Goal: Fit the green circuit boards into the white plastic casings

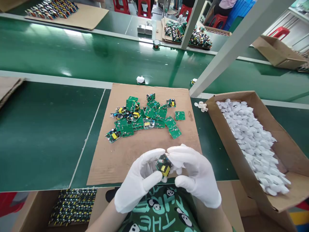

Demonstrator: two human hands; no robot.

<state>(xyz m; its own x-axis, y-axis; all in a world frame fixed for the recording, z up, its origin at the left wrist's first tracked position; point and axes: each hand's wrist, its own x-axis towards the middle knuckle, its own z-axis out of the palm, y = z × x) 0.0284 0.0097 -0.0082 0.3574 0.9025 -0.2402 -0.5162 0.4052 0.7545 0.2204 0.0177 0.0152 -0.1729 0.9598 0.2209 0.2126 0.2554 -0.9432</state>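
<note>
"Looking down through the head-worn camera from afar, I see two hands in white gloves, close together at the near edge of a green table (55, 138)."

"How is the left one?"

"The left hand (141, 180) is clamped on a small circuit board (164, 165), thumb on the near side, fingers curled round the far side. The board is tilted, and a yellow block on it faces me."

"And the right?"

"The right hand (196, 174) arches beside the board, fingers bent together, thumb apart from them. Its fingertips reach the board's upper edge; I cannot tell whether they grip it."

"What lies around them?"

"Beyond both hands, on a cardboard sheet (116, 161), I see a loose heap of boards (151, 112), some with bare green faces up, others showing their components. To the right, an open cardboard box (233, 145) holds many white discs (253, 141); a few small pale pieces (202, 105) sit just beside its far left corner."

"Farther off?"

"A long, shiny green strip (96, 51) crosses my view, with a white-topped board (140, 80) near its near edge."
</note>
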